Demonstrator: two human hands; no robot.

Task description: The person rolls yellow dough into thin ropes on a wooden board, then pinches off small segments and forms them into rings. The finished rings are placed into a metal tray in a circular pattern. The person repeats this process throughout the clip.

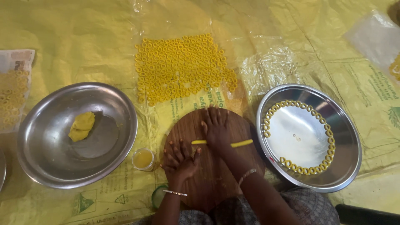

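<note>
A round wooden board point(189, 133) lies in front of me. My right hand point(216, 128) presses flat, fingers spread, on a thin yellow dough rope point(241, 143) that lies across the board. My left hand point(180, 160) rests flat on the board just below the rope's left end point(198, 142), fingers apart, holding nothing. Both wrists wear thin bangles.
A steel bowl point(50, 166) at the left holds a lump of yellow dough point(82, 126). A steel plate point(346, 166) at the right carries small dough rings point(306, 170) along its rim. Several rings point(179, 68) lie on a plastic sheet beyond the board. A small cup of oil point(143, 159) stands beside it.
</note>
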